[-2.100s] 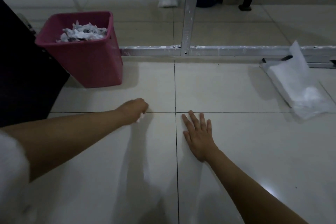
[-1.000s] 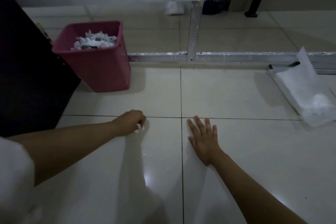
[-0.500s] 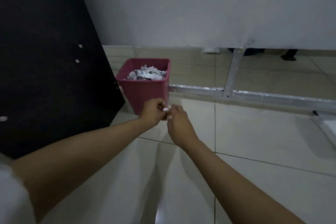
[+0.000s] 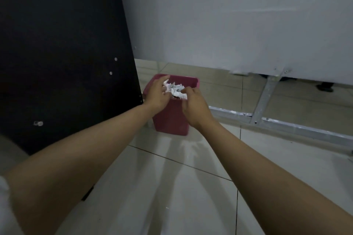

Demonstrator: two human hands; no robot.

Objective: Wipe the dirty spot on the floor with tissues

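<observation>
A pink bin (image 4: 172, 120) stands on the tiled floor beside a black panel, filled with crumpled white used tissues (image 4: 178, 89). My left hand (image 4: 157, 94) hovers over the bin's left rim with thumb and fingers spread, a white tissue wad right at its fingertips. My right hand (image 4: 194, 106) is over the bin's near right side, fingers curled down at the tissue pile; whether it holds anything is hidden. No dirty spot shows on the floor in view.
A tall black panel (image 4: 57, 44) stands close on the left of the bin. A white partition (image 4: 238, 21) rises behind, on a metal frame rail (image 4: 286, 126) running along the floor to the right. Pale floor tiles (image 4: 172, 187) lie under my arms.
Both hands left the floor, met around the small tissue wad, and moved up over the pink bin. The view swung up and left; the tissue pack has gone out of sight.
</observation>
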